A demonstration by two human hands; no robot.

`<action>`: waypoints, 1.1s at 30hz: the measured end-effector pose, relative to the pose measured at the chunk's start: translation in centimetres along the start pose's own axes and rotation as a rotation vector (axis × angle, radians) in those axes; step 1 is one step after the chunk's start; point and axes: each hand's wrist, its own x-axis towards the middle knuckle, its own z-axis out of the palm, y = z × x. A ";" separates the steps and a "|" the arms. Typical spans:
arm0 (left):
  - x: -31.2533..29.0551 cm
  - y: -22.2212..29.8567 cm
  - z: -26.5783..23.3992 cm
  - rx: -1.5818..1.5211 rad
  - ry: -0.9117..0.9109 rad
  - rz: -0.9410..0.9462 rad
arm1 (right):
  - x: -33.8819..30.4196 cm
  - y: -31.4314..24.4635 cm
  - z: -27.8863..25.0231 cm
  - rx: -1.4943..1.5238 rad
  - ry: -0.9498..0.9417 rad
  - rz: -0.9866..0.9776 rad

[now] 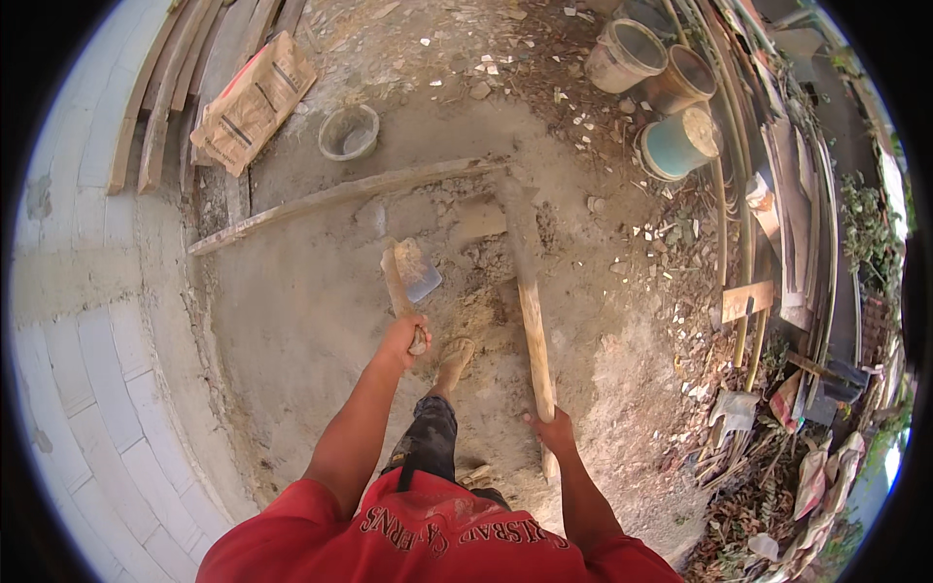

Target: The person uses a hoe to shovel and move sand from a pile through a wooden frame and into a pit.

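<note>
My left hand (pixel 403 336) is wrapped round the wooden handle of a short tool with a broad, flat metal blade (pixel 420 272). Dirt or mortar cakes part of that blade, which is just above the ground. On the right, my right hand (pixel 552 429) grips a long wooden plank (pixel 533 325) near its closer end. The plank runs away from me, and its far part looks muddy and blurred. Past the tool, a second long board (pixel 350 194) lies across the ground, its right end meeting the plank's far end. My foot (pixel 455 358) stands between tool and plank.
A torn paper sack (pixel 255 105) rests on stacked planks (pixel 173 92) at the far left. Beyond the cross board is a grey basin (pixel 349 132). Several buckets (pixel 677 144), poles and debris line the right. A block wall (pixel 102 374) borders the left.
</note>
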 end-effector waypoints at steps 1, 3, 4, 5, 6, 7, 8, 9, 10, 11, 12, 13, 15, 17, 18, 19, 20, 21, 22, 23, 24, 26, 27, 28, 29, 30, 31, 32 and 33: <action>0.3 0.3 0.7 0.017 0.001 0.007 | -1.6 0.9 -0.1 0.003 0.101 -0.095; 1.6 0.9 1.4 0.045 -0.022 -0.002 | -2.2 -2.3 -1.6 0.102 0.159 -0.139; 1.9 1.3 0.6 0.060 -0.030 -0.031 | -1.7 -6.3 -3.4 0.173 0.138 -0.134; 0.7 1.0 0.5 -0.006 -0.040 -0.065 | -2.2 -8.7 -5.1 0.234 0.144 -0.132; -0.4 1.1 1.1 -0.059 -0.054 -0.094 | -3.4 -9.9 -6.7 0.274 0.184 -0.149; -0.8 0.9 -0.7 -0.002 -0.075 -0.103 | -3.5 -9.0 -6.2 0.271 0.390 -0.264; -1.0 0.7 -3.2 0.044 -0.085 -0.103 | -5.8 -9.3 -7.8 0.233 0.449 -0.306; -1.5 -0.6 -4.6 0.112 0.024 -0.079 | -9.7 -7.4 -8.8 0.199 0.485 -0.318; -2.7 -1.9 -5.7 0.351 0.047 -0.075 | -12.4 -2.7 -8.5 0.215 0.501 -0.239; -3.6 -3.3 -6.2 0.577 0.049 -0.057 | -14.8 2.1 -8.5 0.222 0.524 -0.176; -4.5 -5.3 -7.0 1.000 0.048 -0.074 | -17.2 6.7 -7.8 0.227 0.533 -0.118; -5.4 -7.5 -7.8 1.410 0.050 -0.080 | -20.2 11.5 -6.0 0.218 0.586 0.028; -8.1 -13.2 -8.9 1.871 -0.115 -0.184 | -25.4 23.1 -1.0 0.173 0.646 0.200; -8.4 -17.4 -9.5 2.240 -0.566 -0.067 | -31.8 32.0 3.3 0.176 0.631 0.378; -8.5 -19.9 -9.1 2.362 -0.724 -0.029 | -34.8 36.7 5.9 0.213 0.638 0.513; -8.8 -23.6 -8.0 2.283 -0.621 -0.055 | -37.4 41.2 8.8 0.246 0.631 0.639; -9.3 -27.3 -6.7 2.199 -0.521 -0.069 | -39.8 45.4 12.5 0.316 0.633 0.788; -9.7 -31.4 -5.1 1.986 -0.395 -0.055 | -42.2 49.8 14.7 0.375 0.646 0.924; -11.8 -36.2 -3.2 1.995 -0.378 0.041 | -45.0 53.3 17.5 0.442 0.601 1.045; -14.5 -40.6 -0.5 2.020 -0.379 0.133 | -47.7 57.4 21.7 0.490 0.605 1.161; -15.3 -42.2 0.9 2.261 -0.454 0.363 | -49.9 59.7 23.6 0.590 0.592 1.244; -17.6 -45.6 2.5 2.415 -0.550 0.500 | -54.8 64.5 27.8 0.716 0.565 1.358; -19.0 -49.9 5.2 2.360 -0.631 0.368 | -58.5 68.9 34.6 0.770 0.594 1.442; -19.6 -54.4 8.4 2.294 -0.698 0.244 | -60.7 72.6 40.9 0.829 0.652 1.577; -19.5 -57.9 10.4 2.255 -0.657 0.175 | -62.2 75.3 46.8 0.807 0.689 1.604; -20.1 -60.0 11.7 2.225 -0.602 0.140 | -63.5 75.1 48.5 0.900 0.654 1.659; -20.1 -63.2 12.7 2.198 -0.572 0.055 | -66.0 75.3 52.3 0.995 0.663 1.752; -20.8 -63.7 14.0 2.261 -0.574 0.123 | -66.0 75.5 52.0 1.092 0.542 1.723; -21.1 -64.6 15.2 2.323 -0.573 0.184 | -66.5 75.7 51.6 1.178 0.417 1.691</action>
